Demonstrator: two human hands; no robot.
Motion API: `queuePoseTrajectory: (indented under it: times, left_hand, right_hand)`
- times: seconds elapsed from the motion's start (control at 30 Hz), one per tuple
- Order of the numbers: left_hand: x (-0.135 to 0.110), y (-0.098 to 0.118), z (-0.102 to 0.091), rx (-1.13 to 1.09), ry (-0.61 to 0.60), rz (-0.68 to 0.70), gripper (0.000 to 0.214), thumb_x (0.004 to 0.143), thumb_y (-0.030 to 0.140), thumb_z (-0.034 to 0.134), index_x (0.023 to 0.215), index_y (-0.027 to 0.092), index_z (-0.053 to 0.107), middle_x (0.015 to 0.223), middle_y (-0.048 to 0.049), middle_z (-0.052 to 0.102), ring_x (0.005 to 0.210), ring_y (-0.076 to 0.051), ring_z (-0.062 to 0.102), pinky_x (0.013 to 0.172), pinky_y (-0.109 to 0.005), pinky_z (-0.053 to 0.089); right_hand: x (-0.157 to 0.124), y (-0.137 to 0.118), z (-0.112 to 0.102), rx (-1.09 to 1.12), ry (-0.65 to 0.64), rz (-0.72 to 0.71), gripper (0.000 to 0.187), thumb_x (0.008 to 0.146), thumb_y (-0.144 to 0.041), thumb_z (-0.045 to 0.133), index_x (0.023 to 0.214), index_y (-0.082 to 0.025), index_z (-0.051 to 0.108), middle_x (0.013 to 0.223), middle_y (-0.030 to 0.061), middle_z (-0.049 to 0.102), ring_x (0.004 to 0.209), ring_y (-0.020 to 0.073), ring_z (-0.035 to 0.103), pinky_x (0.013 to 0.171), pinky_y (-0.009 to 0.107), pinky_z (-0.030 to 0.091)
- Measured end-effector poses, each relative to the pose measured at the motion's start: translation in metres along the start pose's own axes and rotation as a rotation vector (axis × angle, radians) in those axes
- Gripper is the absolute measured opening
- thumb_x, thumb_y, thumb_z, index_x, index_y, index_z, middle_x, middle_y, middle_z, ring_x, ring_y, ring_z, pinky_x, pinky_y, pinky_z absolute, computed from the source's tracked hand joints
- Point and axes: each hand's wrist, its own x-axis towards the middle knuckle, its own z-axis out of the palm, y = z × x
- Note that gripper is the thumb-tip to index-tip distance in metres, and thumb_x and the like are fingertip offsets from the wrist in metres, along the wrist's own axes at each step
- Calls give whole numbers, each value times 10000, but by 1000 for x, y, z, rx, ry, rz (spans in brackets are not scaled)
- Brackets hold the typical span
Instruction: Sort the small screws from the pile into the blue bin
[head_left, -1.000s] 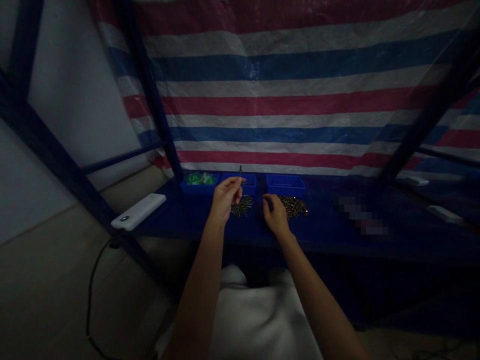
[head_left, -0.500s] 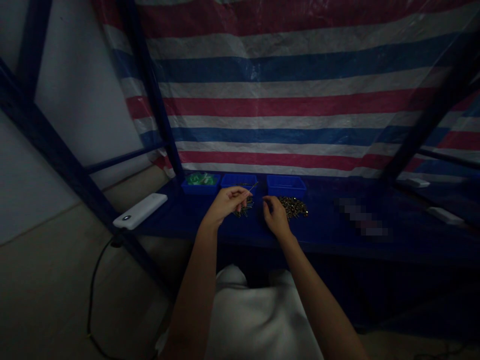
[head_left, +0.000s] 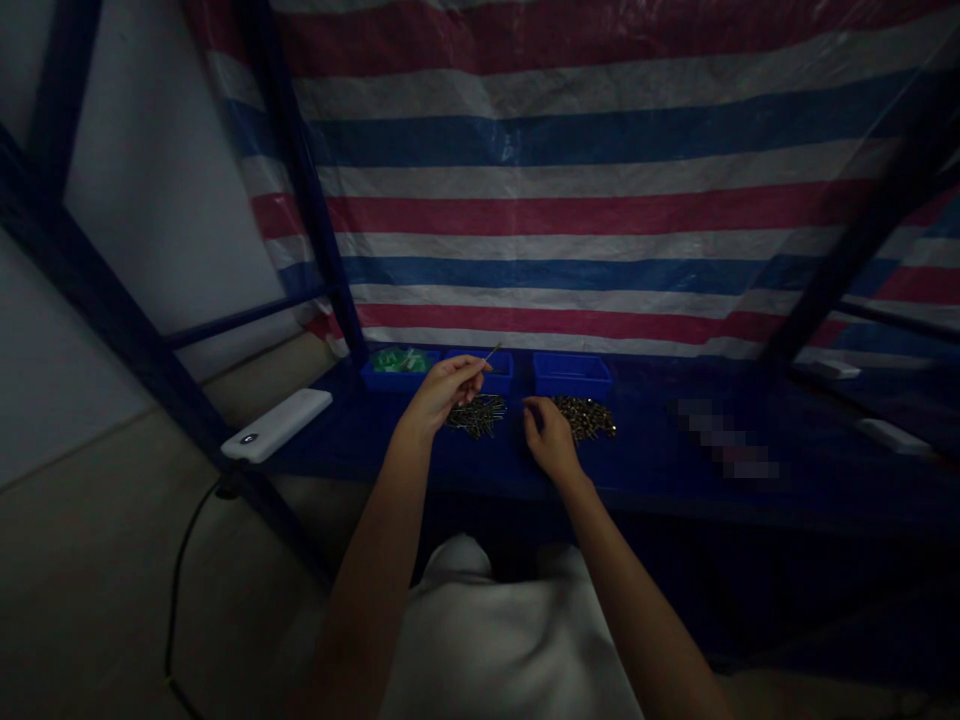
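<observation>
left hand [head_left: 442, 392]: bare, fingers uncovered; fine detail lost in the dim light.
right hand [head_left: 551, 442]: bare too, same low-light blur on nails and knuckles.
left forearm [head_left: 375, 560]: uncovered along its whole visible length, down to the bottom edge of frame; any sleeve hem lies out of frame.
right forearm [head_left: 630, 600]: same, uncovered from wrist to frame edge.
garment [head_left: 510, 650]: pale off-white cloth, bottom centre, between the two forearms; reads greyish in shadow.
garment surface: plain look, soft folds, one dark crease at the top splitting it into two rounded lobes.
garment type: can't tell, shirt or trousers.
</observation>
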Motion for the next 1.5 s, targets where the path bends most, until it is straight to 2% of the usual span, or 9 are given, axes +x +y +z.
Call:
queuePoseTrajectory:
  times: [0.13,0.37,0.47,0.57,0.7,0.83,1.1,1.3,1.5]
  left_hand:
    - [21,-1,-7,-76,12,9,184,716,318,623,753,138,623,518,24,494,370,-25,406,344,-166,213]
    - [60,-16,-16,-183,127,-67,197,668,292,665,751,120,620,498,37,485,349,-22,391,335,-158,191]
    - [70,-23,-16,-187,200,-125,205,676,297,654,762,115,619,495,34,495,342,-29,401,336,-160,196]
    - [72,-27,-17,-190,204,-209,233,711,330,623,802,115,626,519,13,530,349,-44,426,347,-168,222]
    - [60,-31,-22,-202,192,-195,250,706,341,627,835,128,635,541,12,539,366,-40,436,361,-166,230]
    - [32,-41,-25,-231,256,-117,284,653,341,652,839,129,624,540,35,519,368,-31,422,361,-165,229]
    - [-17,-67,-4,-269,376,-47,337,639,428,641,807,142,584,503,63,472,345,-25,374,347,-169,191]
    - [-30,-73,8,-63,447,18,335,668,459,621,760,137,599,479,50,486,341,-27,378,343,-172,202]
    - [-33,-82,9,27,433,103,311,704,443,595,756,136,610,465,48,478,352,-33,376,358,-173,249]
  right_hand:
    - [0,0,0,13,-6,-9,221,853,-228,367,984,-175,538,937,94,599,904,195,563,834,346,444]
    - [1,-1,-1,15,-21,-12,222,855,-228,361,987,-184,534,923,88,595,879,193,564,817,348,450]
    - [1,-1,-1,11,-25,-17,220,857,-225,360,986,-181,533,917,86,595,882,193,564,821,342,448]
    - [1,-1,0,14,-30,-15,219,855,-224,365,991,-180,531,924,87,596,893,195,563,825,345,446]
    - [1,2,2,4,-47,-15,220,853,-220,372,998,-183,533,930,85,599,897,195,558,827,343,442]
    - [3,2,5,-63,-111,-33,198,848,-214,401,976,-173,546,928,86,599,900,199,544,828,346,426]
    - [16,-8,14,-327,-372,-57,112,830,-210,484,886,-192,580,926,81,584,884,203,512,763,336,403]
    - [25,-17,22,-424,-382,27,183,853,-290,458,846,-176,602,926,113,584,908,236,507,740,369,409]
    - [29,-28,31,-493,-448,125,186,798,-296,520,801,-152,638,944,148,590,932,261,507,737,390,420]
